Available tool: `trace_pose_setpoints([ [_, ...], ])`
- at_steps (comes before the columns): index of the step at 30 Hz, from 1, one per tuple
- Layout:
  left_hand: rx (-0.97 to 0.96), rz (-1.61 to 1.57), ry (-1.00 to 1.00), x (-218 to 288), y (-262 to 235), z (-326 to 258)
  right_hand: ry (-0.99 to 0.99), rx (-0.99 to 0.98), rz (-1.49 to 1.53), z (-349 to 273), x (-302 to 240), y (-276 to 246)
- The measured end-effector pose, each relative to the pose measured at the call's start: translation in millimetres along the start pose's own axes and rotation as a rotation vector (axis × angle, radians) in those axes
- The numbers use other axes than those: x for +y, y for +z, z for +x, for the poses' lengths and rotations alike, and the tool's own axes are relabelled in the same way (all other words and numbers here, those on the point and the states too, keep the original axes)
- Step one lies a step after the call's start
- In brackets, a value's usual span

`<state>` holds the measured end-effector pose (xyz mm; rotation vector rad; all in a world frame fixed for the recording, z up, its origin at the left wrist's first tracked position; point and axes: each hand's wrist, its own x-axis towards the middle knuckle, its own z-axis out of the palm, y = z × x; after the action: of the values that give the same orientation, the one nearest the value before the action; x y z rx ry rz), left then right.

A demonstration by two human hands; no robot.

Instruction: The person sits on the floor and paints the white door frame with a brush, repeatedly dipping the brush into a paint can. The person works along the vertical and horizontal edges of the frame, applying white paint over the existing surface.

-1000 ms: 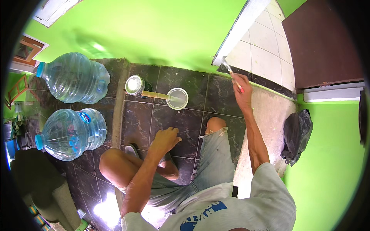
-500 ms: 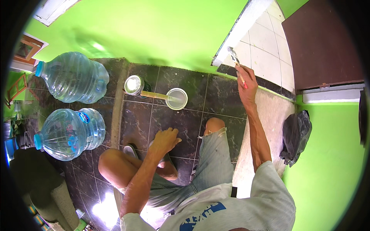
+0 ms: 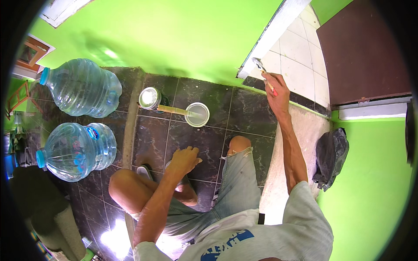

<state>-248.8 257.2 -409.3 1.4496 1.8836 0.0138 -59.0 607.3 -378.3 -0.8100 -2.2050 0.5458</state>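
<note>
My right hand [image 3: 277, 92] is closed round the handle of a paintbrush [image 3: 260, 65]. The brush head lies against the lower part of the white door frame [image 3: 278, 32], and a red handle end shows below my fingers. Over the dark floor, my left hand [image 3: 185, 160] hangs loosely bent with nothing visible in it. Beyond that hand stands a small white-rimmed paint tub [image 3: 197, 114] with pale liquid inside. A wooden stick [image 3: 173, 109] reaches from the tub to a round tin [image 3: 150, 98] with a whitish top.
Two large clear water bottles [image 3: 82, 89] with blue caps lie at the left. A black plastic bag [image 3: 331, 158] rests by the green wall at the right. White tiles [image 3: 300, 52] continue past the door frame, beside a brown door [image 3: 370, 52].
My right hand has moved slightly left, bringing the brush head from beside the door frame onto its lower part. The left hand stays near the same place, its fingers a little more bent.
</note>
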Motion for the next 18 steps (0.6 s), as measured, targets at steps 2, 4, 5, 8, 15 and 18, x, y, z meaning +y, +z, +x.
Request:
trace_pose_setpoints([
  [2, -0.018, -0.002, -0.008, 2.0, -2.1, 0.6, -0.038, 0.058, 0.01, -0.1, -0.6, -2.6],
  [4, -0.011, 0.011, -0.001, 1.1, 1.1, 0.0, -0.083, 0.13, 0.02, -1.3, -4.5, -5.1],
  [5, -0.008, 0.018, 0.002, -0.1, 3.4, -0.2, -0.111, 0.174, 0.023, -1.9, -7.9, -6.5],
  [8, 0.086, -0.017, 0.056, -7.4, 13.6, -0.8, -0.125, 0.189, 0.042, -11.8, -13.7, -9.2],
  [15, -0.008, 0.018, -0.01, 0.1, 4.9, 0.0, 0.01, -0.079, 0.038, -20.7, 10.7, 14.9],
  [18, -0.004, 0.012, -0.01, 0.3, 4.4, -1.3, -0.008, -0.079, 0.037, -12.8, 16.2, 21.1],
])
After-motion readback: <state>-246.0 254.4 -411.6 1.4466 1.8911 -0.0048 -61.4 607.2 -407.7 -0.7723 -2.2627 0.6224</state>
